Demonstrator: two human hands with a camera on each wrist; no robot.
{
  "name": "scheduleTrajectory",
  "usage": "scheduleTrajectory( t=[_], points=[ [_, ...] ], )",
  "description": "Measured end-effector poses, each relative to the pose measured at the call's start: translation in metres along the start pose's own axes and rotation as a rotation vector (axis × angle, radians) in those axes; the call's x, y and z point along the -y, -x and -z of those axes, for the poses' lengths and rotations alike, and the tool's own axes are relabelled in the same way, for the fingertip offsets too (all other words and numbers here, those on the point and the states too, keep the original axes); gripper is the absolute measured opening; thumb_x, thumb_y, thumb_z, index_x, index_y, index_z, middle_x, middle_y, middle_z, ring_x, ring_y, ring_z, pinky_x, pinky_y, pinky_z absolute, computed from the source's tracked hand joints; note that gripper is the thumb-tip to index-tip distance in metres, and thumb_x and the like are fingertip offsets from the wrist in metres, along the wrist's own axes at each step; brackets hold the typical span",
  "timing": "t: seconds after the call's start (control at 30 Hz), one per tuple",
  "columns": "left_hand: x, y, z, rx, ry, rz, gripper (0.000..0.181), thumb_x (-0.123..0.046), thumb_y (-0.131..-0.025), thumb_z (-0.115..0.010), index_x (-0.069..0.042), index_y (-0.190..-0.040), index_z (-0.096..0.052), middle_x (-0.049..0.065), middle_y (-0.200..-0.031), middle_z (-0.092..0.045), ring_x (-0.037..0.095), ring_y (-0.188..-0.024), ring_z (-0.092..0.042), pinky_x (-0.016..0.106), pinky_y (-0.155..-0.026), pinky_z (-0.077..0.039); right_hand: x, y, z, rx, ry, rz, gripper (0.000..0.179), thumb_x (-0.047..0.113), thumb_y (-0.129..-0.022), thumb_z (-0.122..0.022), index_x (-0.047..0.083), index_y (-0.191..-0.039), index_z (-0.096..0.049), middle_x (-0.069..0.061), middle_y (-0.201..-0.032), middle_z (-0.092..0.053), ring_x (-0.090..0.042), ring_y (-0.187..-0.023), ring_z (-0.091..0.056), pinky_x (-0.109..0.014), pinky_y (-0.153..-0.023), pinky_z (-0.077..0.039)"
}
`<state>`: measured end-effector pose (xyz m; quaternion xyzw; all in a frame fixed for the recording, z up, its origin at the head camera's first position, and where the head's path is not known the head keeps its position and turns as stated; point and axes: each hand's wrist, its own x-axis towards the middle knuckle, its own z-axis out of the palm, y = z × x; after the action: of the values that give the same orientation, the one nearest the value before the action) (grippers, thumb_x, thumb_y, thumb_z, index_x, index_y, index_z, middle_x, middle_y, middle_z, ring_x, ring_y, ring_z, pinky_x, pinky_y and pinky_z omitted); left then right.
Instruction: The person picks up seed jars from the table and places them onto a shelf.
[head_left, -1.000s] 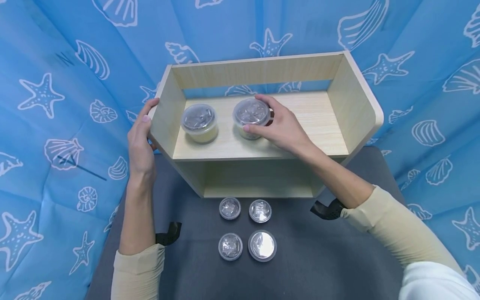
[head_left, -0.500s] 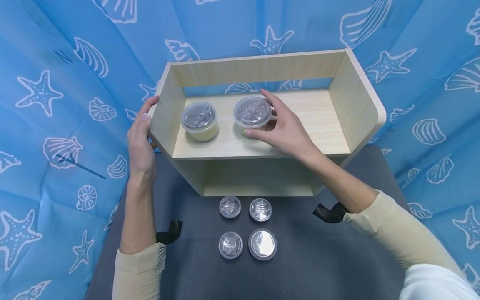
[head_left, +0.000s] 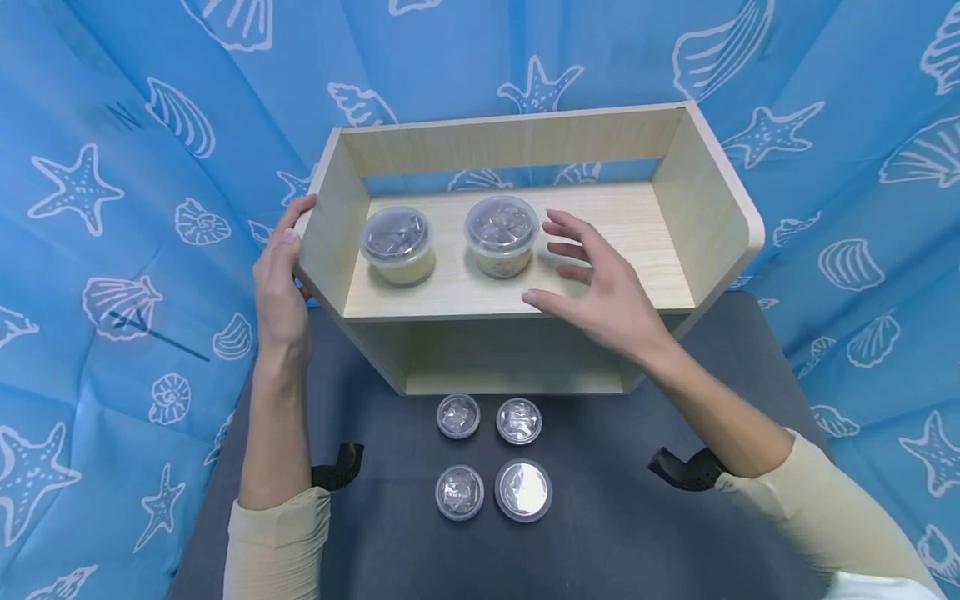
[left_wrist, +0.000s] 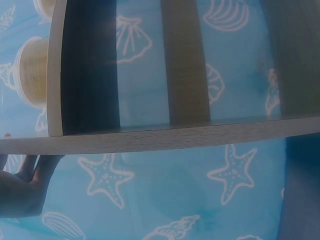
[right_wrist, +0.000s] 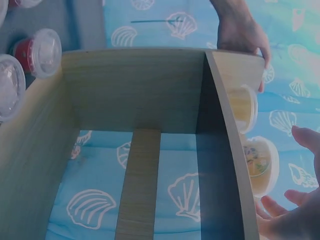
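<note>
I read the right hand's (head_left: 606, 285) grip as wide and empty, just beside the right tub (head_left: 501, 235), which stands upright on the shelf (head_left: 701, 196), back from the upper board's (head_left: 611, 208) front edge. The left hand (head_left: 281, 282) holds the shelf's left edge. For clean clearance, I advise sideways travel, tub untouched, shelf braced.

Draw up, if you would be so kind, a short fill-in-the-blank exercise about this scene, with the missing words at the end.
1. On the upper level of the wooden shelf stand exactly ___ lidded tubs.
2. The left hand grips the shelf's side panel, while the right hand holds ___.
3. In front of the shelf, exactly ___ small lidded cups stand on the dark table.
4. The curtain is ___ with white sea shapes.

Missing words: two; nothing; four; blue.
</note>
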<state>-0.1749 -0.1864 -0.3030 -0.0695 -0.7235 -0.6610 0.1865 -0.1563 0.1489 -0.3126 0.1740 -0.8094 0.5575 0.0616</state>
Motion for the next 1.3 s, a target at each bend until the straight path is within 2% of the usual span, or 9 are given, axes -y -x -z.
scheduleTrajectory(
  t=[0.23, 0.47, 0.57, 0.8, 1.0, 1.17, 1.3],
  points=[
    [0.0, 0.0, 0.0, 0.002, 0.013, -0.004, 0.045, -0.029, -0.102, -0.034, -0.025, -0.139, -0.059, 0.01, -0.114, -0.055, 0.022, -0.076, -0.045, 0.035, -0.052, -0.032, 0.0, 0.027, 0.006, 0.034, -0.062, 0.089, 0.084, -0.003, -0.079, -0.081, 0.008, -0.151, -0.039, -0.014, -0.146, -0.047, -0.029, -0.133, -0.048, -0.035, -0.105, -0.044],
    [0.001, 0.0, 0.001, 0.001, 0.021, -0.007, 0.045, -0.027, -0.102, -0.034, -0.024, -0.138, -0.059, 0.011, -0.113, -0.056, 0.021, -0.073, -0.044, 0.033, -0.051, -0.032, -0.007, 0.052, 0.006, 0.077, -0.039, 0.215, 0.083, -0.011, -0.074, -0.081, 0.005, -0.147, -0.044, -0.015, -0.143, -0.049, -0.032, -0.126, -0.053, -0.032, -0.099, -0.047],
    [0.002, 0.0, 0.001, 0.0, 0.019, -0.005, 0.045, -0.027, -0.102, -0.034, -0.024, -0.138, -0.059, 0.011, -0.111, -0.055, 0.02, -0.071, -0.042, 0.033, -0.051, -0.03, -0.011, 0.061, 0.005, 0.105, -0.081, 0.24, 0.084, -0.015, -0.072, -0.08, 0.003, -0.146, -0.045, -0.017, -0.141, -0.05, -0.036, -0.124, -0.053, -0.033, -0.098, -0.049],
    [0.001, 0.0, 0.001, 0.006, 0.032, -0.007, 0.044, -0.027, -0.102, -0.035, -0.023, -0.138, -0.06, 0.012, -0.107, -0.055, 0.021, -0.07, -0.043, 0.033, -0.05, -0.03, -0.029, 0.083, 0.0, 0.162, -0.125, 0.198, 0.086, -0.014, -0.071, -0.082, 0.005, -0.146, -0.044, -0.01, -0.142, -0.052, -0.028, -0.129, -0.051, -0.035, -0.098, -0.049],
    [0.001, 0.0, 0.001, 0.004, 0.032, -0.008, 0.044, -0.027, -0.102, -0.034, -0.023, -0.138, -0.06, 0.011, -0.106, -0.055, 0.02, -0.07, -0.043, 0.033, -0.05, -0.03, -0.048, 0.097, -0.008, 0.191, -0.148, 0.205, 0.084, -0.013, -0.073, -0.081, 0.002, -0.146, -0.043, -0.016, -0.14, -0.052, -0.027, -0.129, -0.051, -0.034, -0.098, -0.049],
    [0.001, 0.0, 0.0, 0.004, 0.035, -0.013, 0.044, -0.028, -0.102, -0.035, -0.022, -0.138, -0.06, 0.011, -0.109, -0.056, 0.02, -0.071, -0.043, 0.033, -0.051, -0.03, -0.061, 0.107, -0.015, 0.203, -0.153, 0.191, 0.08, -0.01, -0.074, -0.081, -0.001, -0.145, -0.044, -0.012, -0.138, -0.054, -0.024, -0.127, -0.053, -0.034, -0.097, -0.049],
    [0.002, 0.0, 0.0, 0.004, 0.039, -0.016, 0.044, -0.028, -0.102, -0.035, -0.022, -0.138, -0.06, 0.011, -0.107, -0.055, 0.02, -0.07, -0.042, 0.033, -0.051, -0.03, -0.07, 0.113, -0.019, 0.216, -0.146, 0.213, 0.08, -0.007, -0.074, -0.083, -0.001, -0.144, -0.046, -0.015, -0.136, -0.055, -0.026, -0.123, -0.056, -0.034, -0.096, -0.05]
  ],
)
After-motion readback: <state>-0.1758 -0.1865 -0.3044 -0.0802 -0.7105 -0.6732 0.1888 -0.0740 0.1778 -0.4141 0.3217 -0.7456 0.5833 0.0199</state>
